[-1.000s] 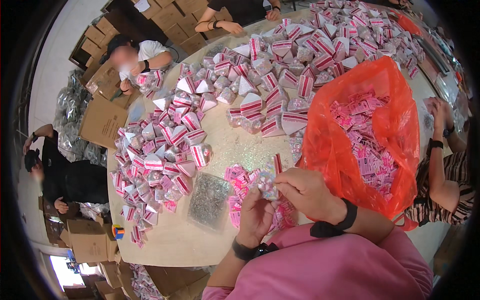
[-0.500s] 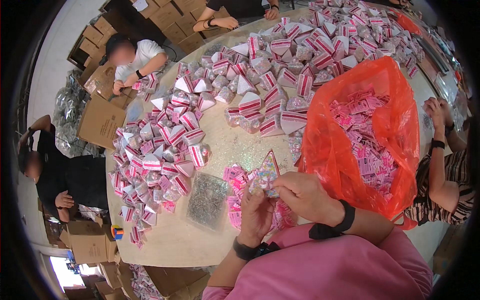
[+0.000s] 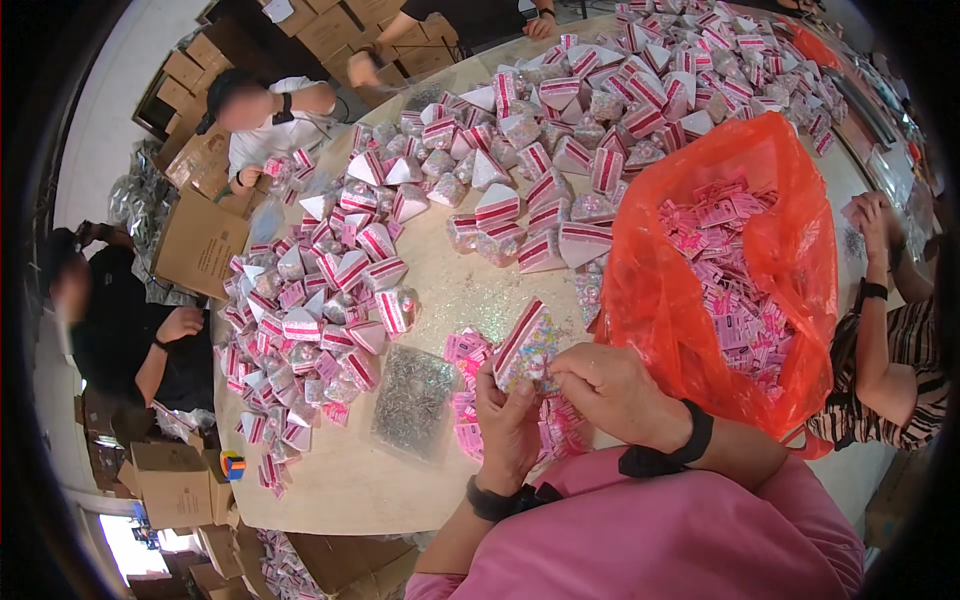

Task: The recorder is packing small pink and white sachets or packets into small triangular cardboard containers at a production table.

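My left hand (image 3: 508,425) is closed on a sequined cake-slice plush wedge (image 3: 528,345), thumb on the near face. Its white side with a dark pink stripe faces left and its glittering side faces right. My right hand (image 3: 620,392) is closed in a pinch at the wedge's lower right edge; whatever lies between those fingertips is hidden. Beneath both hands lie loose pink printed tags (image 3: 465,347). Just left of them is a clear shallow tray (image 3: 412,402) full of small metal pins.
A red plastic bag (image 3: 640,255) holding pink tags (image 3: 738,285) stands open on the right. Piles of similar wedges (image 3: 300,325) cover the table's left and far sides. Co-workers sit around the table, one (image 3: 275,120) at the far left. Cardboard boxes (image 3: 180,480) stand beyond the left edge.
My left hand has turned the wedge, bringing its striped side into view on the left. My right hand stays pinched beside it. Co-workers on the left and at the far side have moved their arms.
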A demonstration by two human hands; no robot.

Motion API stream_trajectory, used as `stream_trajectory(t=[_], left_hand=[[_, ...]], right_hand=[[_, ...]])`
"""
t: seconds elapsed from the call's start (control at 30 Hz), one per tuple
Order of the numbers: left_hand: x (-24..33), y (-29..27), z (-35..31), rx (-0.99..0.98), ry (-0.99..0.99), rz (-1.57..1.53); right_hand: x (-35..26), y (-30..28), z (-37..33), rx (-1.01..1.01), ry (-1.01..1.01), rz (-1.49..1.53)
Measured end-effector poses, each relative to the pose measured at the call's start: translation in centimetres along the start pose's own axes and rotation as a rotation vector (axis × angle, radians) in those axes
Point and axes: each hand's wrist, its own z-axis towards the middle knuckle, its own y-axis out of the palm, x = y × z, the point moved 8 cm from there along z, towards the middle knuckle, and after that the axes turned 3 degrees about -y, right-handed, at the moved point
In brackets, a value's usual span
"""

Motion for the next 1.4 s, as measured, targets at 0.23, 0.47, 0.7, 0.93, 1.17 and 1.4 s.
stream_trajectory(t=[0.23, 0.47, 0.7, 0.93, 1.17, 1.4], left_hand=[[0.8, -1.0, 0.0, 0.050, 0.126, 0.169], [2.1, -0.9, -0.3, 0.105, 0.263, 0.353], [1.9, -0.8, -0.2, 0.074, 0.192, 0.318], [1.8, -1.1, -0.1, 0.069, 0.167, 0.328], [2.3, -0.6, -0.2, 0.084, 0.170, 0.406], [2.7, -0.2, 0.0, 0.091, 0.189, 0.545]], right_hand=[[0.1, -0.1, -0.2, -0.038, 0.002, -0.049], [-0.2, 0.0, -0.2, -0.081, -0.027, -0.148], [1.1, 0.0, 0.0, -0.027, 0.094, 0.096], [0.5, -0.1, 0.0, -0.032, 0.063, 0.056], [0.5, 0.0, -0.2, -0.057, 0.006, -0.054], [-0.1, 0.7, -0.7, -0.085, -0.154, -0.349]])
